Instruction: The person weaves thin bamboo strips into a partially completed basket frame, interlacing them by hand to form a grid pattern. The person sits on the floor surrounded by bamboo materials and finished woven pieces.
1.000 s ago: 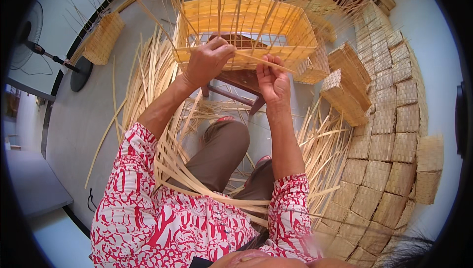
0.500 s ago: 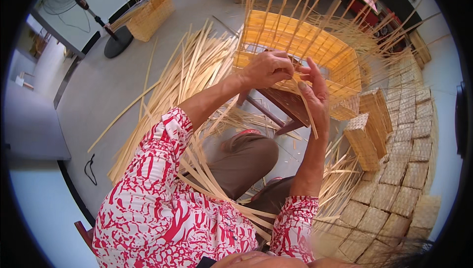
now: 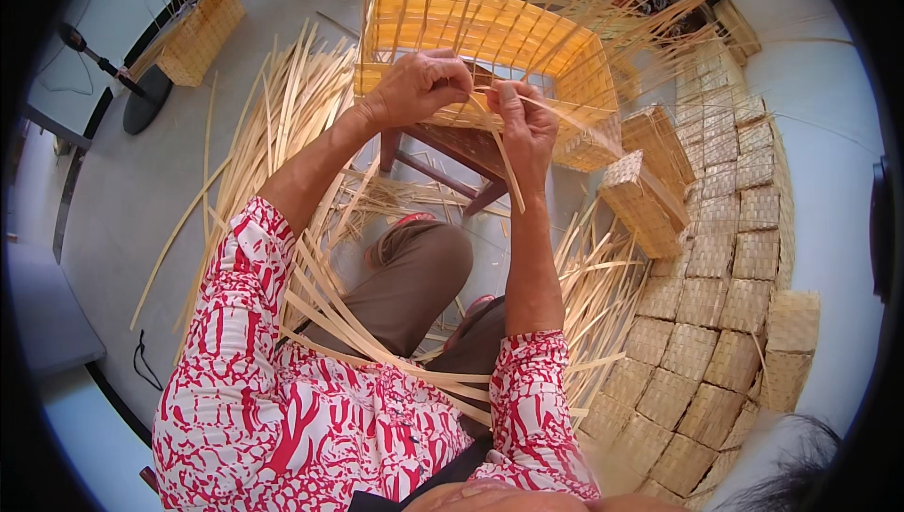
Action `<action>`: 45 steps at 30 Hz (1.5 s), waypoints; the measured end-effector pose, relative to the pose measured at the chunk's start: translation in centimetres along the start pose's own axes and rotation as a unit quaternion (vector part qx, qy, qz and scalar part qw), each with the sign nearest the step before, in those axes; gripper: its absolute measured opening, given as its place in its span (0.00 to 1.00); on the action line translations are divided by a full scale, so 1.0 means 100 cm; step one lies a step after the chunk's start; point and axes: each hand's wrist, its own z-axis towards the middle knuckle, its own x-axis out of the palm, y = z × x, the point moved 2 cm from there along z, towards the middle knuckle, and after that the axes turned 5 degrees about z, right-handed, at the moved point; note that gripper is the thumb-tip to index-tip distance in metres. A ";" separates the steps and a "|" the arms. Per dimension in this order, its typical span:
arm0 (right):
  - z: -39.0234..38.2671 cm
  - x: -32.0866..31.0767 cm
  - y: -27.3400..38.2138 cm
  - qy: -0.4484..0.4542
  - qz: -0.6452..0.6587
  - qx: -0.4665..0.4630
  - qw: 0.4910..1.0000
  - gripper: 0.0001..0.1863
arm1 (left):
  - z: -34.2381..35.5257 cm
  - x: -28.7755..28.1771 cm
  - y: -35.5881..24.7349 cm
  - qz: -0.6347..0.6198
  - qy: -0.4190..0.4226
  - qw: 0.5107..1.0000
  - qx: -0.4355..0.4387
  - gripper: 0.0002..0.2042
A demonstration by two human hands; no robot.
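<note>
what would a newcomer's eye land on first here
Probably the yellow basket at top centre, its long stakes fanning out, with the left hand and right hand at its near side. Then perhaps the rows of woven blocks at right and the loose strips left of centre.

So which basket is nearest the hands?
The yellow basket over the dark stool, left hand and right hand at its near rim; other baskets sit farther off.
</note>
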 end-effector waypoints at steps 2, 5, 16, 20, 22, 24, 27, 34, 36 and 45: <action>0.001 0.001 -0.008 -0.057 0.161 0.067 0.983 0.08 | 0.000 0.001 0.000 -0.005 -0.019 1.000 -0.010 0.05; -0.005 -0.001 -0.007 -0.126 0.307 0.140 0.933 0.09 | 0.004 0.008 -0.004 -0.063 -0.056 0.988 -0.131 0.04; -0.019 0.025 -0.001 -0.157 0.339 0.118 0.920 0.11 | 0.008 0.032 -0.022 0.233 -0.117 0.961 -0.092 0.02; -0.004 0.023 0.013 -0.055 0.284 0.035 0.956 0.15 | 0.008 0.033 -0.018 0.299 -0.084 0.947 -0.083 0.07; -0.003 -0.002 0.005 -0.090 0.223 0.047 0.969 0.15 | 0.013 0.032 -0.015 0.295 -0.094 0.949 -0.057 0.08; -0.011 -0.024 0.000 -0.138 0.218 0.118 0.959 0.13 | 0.005 0.020 -0.018 0.238 -0.108 0.963 -0.067 0.07; -0.020 -0.058 -0.020 -0.191 0.282 0.207 0.917 0.12 | -0.017 0.010 -0.017 0.228 -0.154 0.961 -0.041 0.03; -0.013 -0.067 -0.029 -0.198 0.294 0.192 0.915 0.15 | 0.003 0.048 -0.041 0.285 -0.105 0.949 0.089 0.13; -0.010 -0.059 -0.026 -0.197 0.304 0.187 0.913 0.14 | 0.016 0.054 -0.036 0.323 -0.061 0.943 0.052 0.12; -0.008 -0.050 -0.027 -0.210 0.370 0.137 0.895 0.07 | 0.034 0.041 -0.055 0.150 -0.078 0.985 -0.024 0.09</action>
